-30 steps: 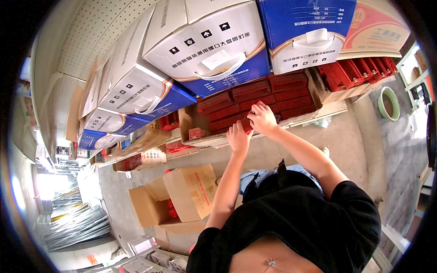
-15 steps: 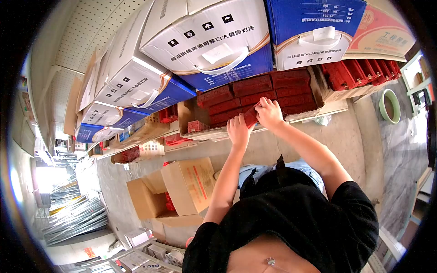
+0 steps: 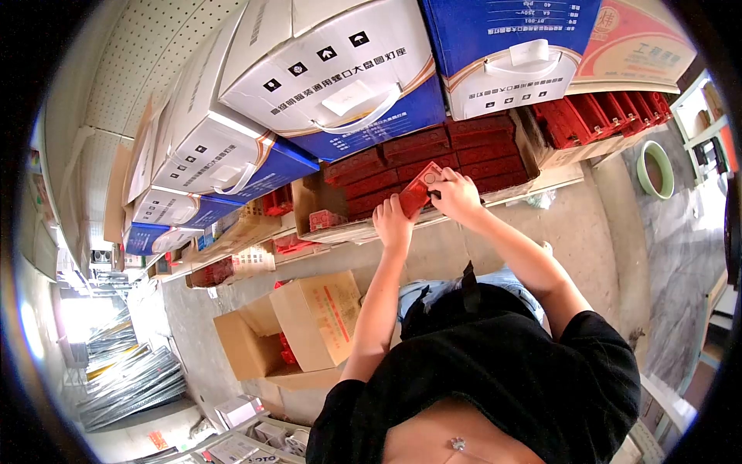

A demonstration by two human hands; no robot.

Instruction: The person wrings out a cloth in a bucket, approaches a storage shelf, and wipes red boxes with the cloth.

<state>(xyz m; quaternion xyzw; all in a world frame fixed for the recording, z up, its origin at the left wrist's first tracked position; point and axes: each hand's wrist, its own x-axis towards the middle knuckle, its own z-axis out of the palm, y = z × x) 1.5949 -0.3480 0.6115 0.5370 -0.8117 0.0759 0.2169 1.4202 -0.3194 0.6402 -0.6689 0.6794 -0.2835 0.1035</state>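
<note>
A red plastic box is held tilted in front of the person, above the front edge of a long carton on a shelf. The right hand grips its upper right part, with the fingers bent over its face. The left hand grasps its lower left end, fingertips curled against it.

Behind the hands, more red boxes lie in rows inside the long carton, and a lighter red piece sits in its left end. Large white-and-blue boxes with carrying handles stand behind and above the rows. To the right, a second carton holds upright red cases.

Below the shelf, an open cardboard box rests on the floor; the red things inside it look like similar parts, though they are mostly hidden. A green tub stands well apart on the right, and a heap of metal rods lies far left.
</note>
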